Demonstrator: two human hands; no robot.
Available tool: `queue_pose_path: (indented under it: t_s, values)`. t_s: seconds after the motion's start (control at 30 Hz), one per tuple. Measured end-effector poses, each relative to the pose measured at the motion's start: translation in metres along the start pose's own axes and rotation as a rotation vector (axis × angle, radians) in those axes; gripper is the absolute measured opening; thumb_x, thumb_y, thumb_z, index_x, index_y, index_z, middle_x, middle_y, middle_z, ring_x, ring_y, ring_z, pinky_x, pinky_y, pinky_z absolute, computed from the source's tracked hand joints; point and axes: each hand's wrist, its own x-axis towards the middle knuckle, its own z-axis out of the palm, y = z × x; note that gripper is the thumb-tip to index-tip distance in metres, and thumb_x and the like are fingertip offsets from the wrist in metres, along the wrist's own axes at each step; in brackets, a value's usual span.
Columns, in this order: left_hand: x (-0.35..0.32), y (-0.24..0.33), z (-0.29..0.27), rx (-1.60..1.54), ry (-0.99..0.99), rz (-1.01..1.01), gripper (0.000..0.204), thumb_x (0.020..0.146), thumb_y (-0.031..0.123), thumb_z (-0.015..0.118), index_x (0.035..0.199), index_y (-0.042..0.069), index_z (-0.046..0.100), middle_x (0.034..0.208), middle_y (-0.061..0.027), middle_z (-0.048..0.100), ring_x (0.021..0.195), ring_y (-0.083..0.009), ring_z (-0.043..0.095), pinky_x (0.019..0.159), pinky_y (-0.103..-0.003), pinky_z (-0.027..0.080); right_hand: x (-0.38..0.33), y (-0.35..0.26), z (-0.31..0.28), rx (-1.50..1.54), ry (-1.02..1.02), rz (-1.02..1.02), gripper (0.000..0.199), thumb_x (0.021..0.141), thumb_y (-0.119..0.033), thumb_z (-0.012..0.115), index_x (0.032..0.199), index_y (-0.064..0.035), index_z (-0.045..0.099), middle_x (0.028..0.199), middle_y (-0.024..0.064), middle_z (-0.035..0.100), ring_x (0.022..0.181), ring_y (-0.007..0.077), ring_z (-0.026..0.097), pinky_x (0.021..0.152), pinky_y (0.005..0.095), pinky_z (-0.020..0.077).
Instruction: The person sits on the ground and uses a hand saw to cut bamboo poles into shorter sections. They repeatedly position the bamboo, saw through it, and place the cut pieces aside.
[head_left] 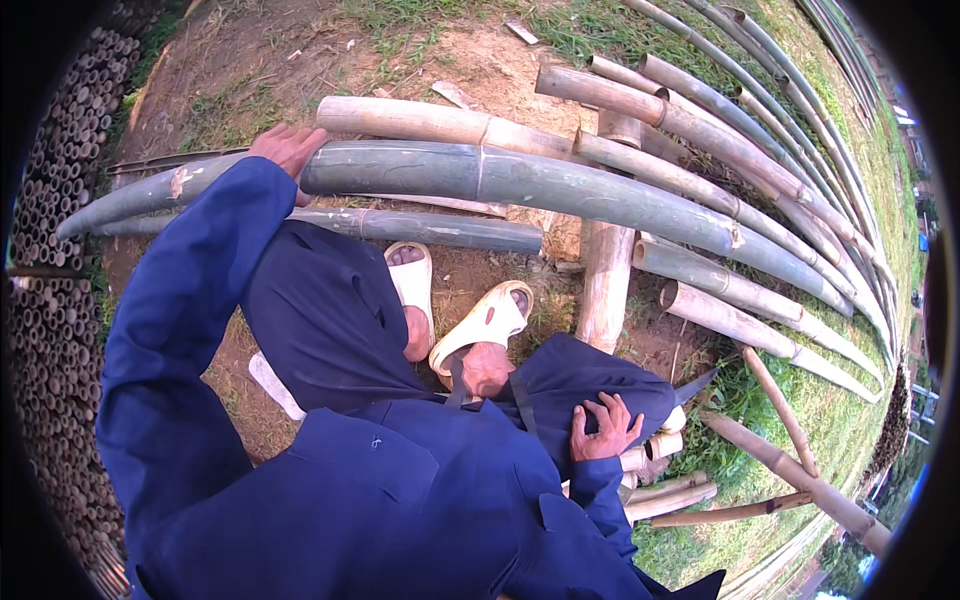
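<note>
My left hand (pixel 290 150) is closed over a thick grey-green bamboo pole (pixel 520 180), its fingers curled down around it at the left. The hand and sleeve hide part of the pole there. A paler bamboo pole (pixel 420 118) lies just beyond, close to the fingers. Below runs a thinner green bamboo length (pixel 450 230), near my feet. With fingers spread, my right hand (pixel 605 428) rests on the dark cloth over my right knee and holds nothing. Beside that knee a dark pointed blade (pixel 695 388) sticks out, partly hidden.
An upright-looking pale bamboo post (pixel 606 285) supports the poles. Several more bamboo poles (pixel 740 205) fan out to the right. Stacked bamboo ends (pixel 65 370) line the left side. My feet wear cream sandals (pixel 500 318). Slanted bamboo sticks (pixel 790 470) stand at the lower right.
</note>
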Motion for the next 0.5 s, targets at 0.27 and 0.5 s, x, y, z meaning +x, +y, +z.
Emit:
queue_pose_path:
  t_s: [0.27, 0.5]
  values:
    - [0.003, -0.061, 0.094, 0.130, 0.037, -0.163, 0.099, 0.054, 0.024, 0.096, 0.139, 0.012, 0.046, 0.126, -0.0126, 0.061, 0.122, -0.0327, 0.060, 0.106, -0.043, 0.044, 0.018, -0.015, -0.016, 0.030, -0.007, 0.022, 0.019, 0.085, -0.027, 0.079, 0.102, -0.0183, 0.076, 0.118, 0.0008, 0.070, 0.115, 0.0211, 0.065, 0.121, 0.0635, 0.0164]
    - [0.015, -0.062, 0.127, 0.107, 0.123, -0.115, 0.096, 0.060, 0.022, 0.094, 0.142, 0.011, 0.045, 0.127, -0.0099, 0.057, 0.123, -0.0308, 0.056, 0.112, -0.043, 0.040, 0.023, -0.030, -0.009, 0.014, -0.102, -0.010, 0.021, 0.084, -0.024, 0.080, 0.104, -0.0169, 0.076, 0.116, 0.0011, 0.071, 0.108, 0.0217, 0.067, 0.119, 0.0569, 0.0260]
